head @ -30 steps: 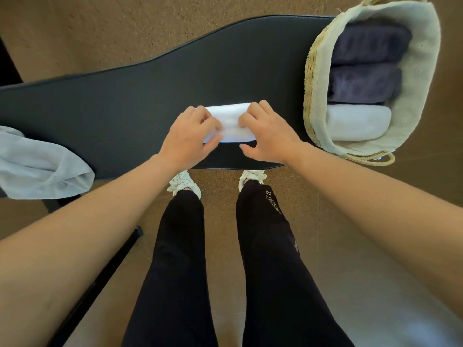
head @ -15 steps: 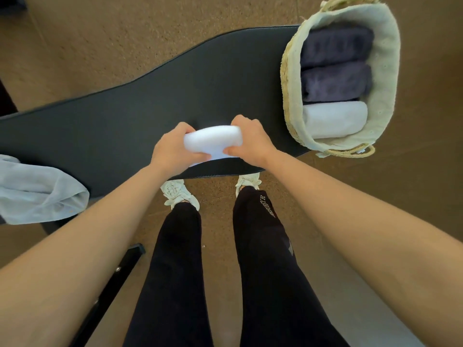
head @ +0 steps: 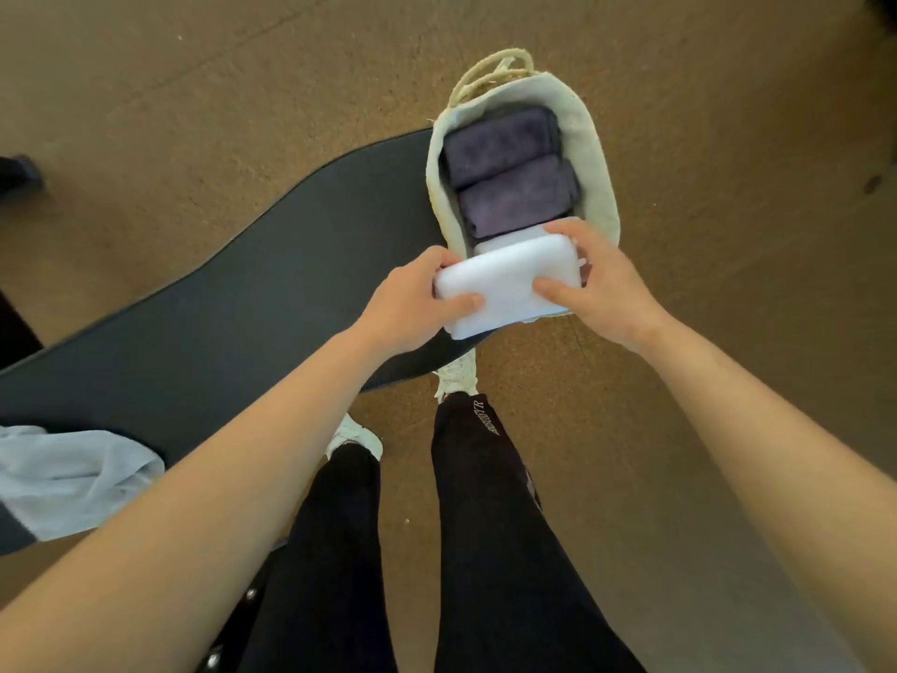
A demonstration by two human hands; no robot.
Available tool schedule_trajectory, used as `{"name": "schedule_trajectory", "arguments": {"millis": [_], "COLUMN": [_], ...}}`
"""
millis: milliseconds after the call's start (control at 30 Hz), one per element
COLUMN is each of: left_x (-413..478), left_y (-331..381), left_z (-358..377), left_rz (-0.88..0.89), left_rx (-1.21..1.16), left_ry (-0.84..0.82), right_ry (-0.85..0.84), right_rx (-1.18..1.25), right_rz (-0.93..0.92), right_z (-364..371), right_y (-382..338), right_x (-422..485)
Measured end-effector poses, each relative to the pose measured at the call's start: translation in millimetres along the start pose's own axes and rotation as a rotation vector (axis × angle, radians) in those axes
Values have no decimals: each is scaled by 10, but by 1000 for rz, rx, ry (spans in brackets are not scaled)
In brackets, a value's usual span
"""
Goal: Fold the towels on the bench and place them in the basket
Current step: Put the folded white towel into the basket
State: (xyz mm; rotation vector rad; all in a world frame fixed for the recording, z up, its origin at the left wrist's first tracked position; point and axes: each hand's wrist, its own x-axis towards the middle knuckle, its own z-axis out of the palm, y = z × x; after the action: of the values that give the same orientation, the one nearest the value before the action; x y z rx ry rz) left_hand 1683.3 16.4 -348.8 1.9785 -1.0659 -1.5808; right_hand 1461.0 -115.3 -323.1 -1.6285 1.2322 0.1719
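Observation:
A folded white towel [head: 509, 284] hangs in the air over the near rim of the woven basket [head: 602, 172]. My left hand [head: 412, 303] grips its left end and my right hand [head: 602, 279] grips its right end, thumbs on top. The basket stands on the right end of the black bench [head: 242, 293] and holds two folded dark purple towels [head: 509, 177], with another white towel [head: 509, 238] just showing behind the held one. An unfolded pale grey towel [head: 73, 473] lies on the bench's left end.
Brown carpet floor surrounds the bench. My legs in black trousers and white shoes [head: 456, 376] stand close against the bench's near edge. A dark object [head: 19, 170] sits on the floor at far left.
Both hands lifted the folded white towel off the bench and carried it right to the basket's near rim. The view swung right with them.

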Motion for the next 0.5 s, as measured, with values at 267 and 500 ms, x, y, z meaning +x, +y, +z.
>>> {"name": "schedule_trajectory", "arguments": {"millis": [267, 500], "left_x": [851, 1096], "left_y": [458, 353], "left_z": [264, 348], "left_rz": [85, 113], "left_rx": [766, 888], "left_ry": [-125, -135], "right_ry": [-132, -158], "right_rx": [-523, -757], "right_rz": [122, 117], "right_z": [-567, -359], "right_y": [173, 142], "right_x": [581, 852]}}
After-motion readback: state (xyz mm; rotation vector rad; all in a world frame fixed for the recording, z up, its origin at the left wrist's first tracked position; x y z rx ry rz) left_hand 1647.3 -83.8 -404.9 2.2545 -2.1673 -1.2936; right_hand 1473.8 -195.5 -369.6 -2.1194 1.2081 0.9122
